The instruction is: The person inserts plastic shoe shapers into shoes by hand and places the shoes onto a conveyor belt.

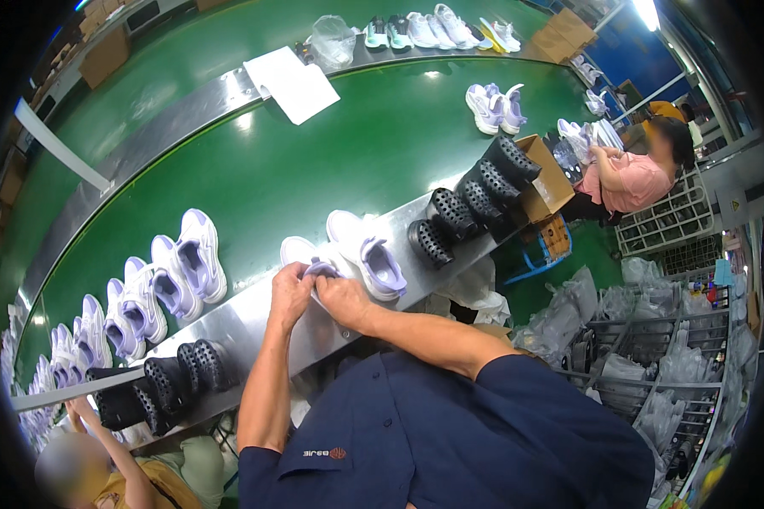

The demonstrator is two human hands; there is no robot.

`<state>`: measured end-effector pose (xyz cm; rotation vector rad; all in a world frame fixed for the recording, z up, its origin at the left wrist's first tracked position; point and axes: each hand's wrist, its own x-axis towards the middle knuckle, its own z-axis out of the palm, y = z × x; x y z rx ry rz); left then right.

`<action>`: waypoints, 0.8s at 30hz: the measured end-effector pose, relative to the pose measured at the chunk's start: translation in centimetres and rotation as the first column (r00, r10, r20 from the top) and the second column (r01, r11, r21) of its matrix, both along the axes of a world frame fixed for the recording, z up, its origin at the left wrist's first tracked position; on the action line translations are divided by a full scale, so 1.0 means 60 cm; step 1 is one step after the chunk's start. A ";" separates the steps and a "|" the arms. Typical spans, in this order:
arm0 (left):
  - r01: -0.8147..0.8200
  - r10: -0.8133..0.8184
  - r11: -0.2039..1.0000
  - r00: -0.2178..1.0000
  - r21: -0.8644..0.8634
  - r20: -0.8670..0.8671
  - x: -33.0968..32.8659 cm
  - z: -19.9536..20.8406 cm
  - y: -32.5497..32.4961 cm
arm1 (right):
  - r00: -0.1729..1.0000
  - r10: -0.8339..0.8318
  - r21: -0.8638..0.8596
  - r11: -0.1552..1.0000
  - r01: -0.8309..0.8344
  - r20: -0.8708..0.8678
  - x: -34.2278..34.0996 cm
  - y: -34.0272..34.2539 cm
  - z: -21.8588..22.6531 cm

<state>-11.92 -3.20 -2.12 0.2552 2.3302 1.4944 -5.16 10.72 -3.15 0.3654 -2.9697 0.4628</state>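
A white and lilac sneaker (296, 249) rests on the metal edge of the line, its toe pointing away from me. My left hand (289, 293) pinches the heel end of its collar from the left. My right hand (345, 300) grips the same opening from the right, fingers bent and close to the left ones. Both hands partly hide the shoe's heel. Just right of it sits a matching sneaker (380, 265), untouched, its opening toward me.
Black perforated shoe inserts (454, 214) stand to the right by a cardboard box (548, 180); more inserts (168, 383) are at left. Paired sneakers (176, 278) line the green belt (255, 182). Co-workers sit at right (637, 180) and lower left (157, 482). A rack (696, 386) holds bagged items.
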 end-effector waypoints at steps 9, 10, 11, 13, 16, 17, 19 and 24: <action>-0.328 0.353 0.869 0.936 -0.371 -0.002 0.152 0.011 0.062 | 0.984 -0.179 -0.486 0.862 0.144 -0.026 0.002 0.056 0.121; -0.338 0.351 0.876 0.936 -0.343 -0.025 0.148 0.013 0.062 | 0.995 -0.098 -0.514 0.855 0.072 -0.024 -0.019 0.061 0.114; -0.321 0.305 0.884 0.947 -0.339 -0.102 0.141 0.004 0.050 | 0.999 0.042 -0.511 0.859 -0.037 -0.002 -0.040 0.062 0.101; -0.313 0.268 0.884 0.948 -0.347 -0.171 0.131 -0.005 0.022 | 0.934 0.238 -0.518 0.852 -0.069 0.266 -0.070 0.057 0.090; -0.357 0.228 0.862 0.907 -0.360 -0.353 0.116 0.004 -0.023 | 0.903 0.331 -0.661 0.747 -0.073 0.275 -0.066 0.057 0.088; -0.367 0.252 0.863 0.908 -0.347 -0.334 0.114 -0.009 -0.036 | 0.905 0.280 -0.633 0.774 -0.017 0.319 -0.050 0.051 0.087; -0.388 0.285 0.859 0.905 -0.334 -0.316 0.108 -0.034 -0.047 | 0.905 0.371 -0.571 0.798 -0.195 0.208 -0.031 0.046 0.067; -0.349 0.285 0.919 0.908 -0.181 -0.307 0.108 -0.032 -0.035 | 0.933 0.354 -0.505 0.817 -0.279 0.057 -0.039 0.010 0.033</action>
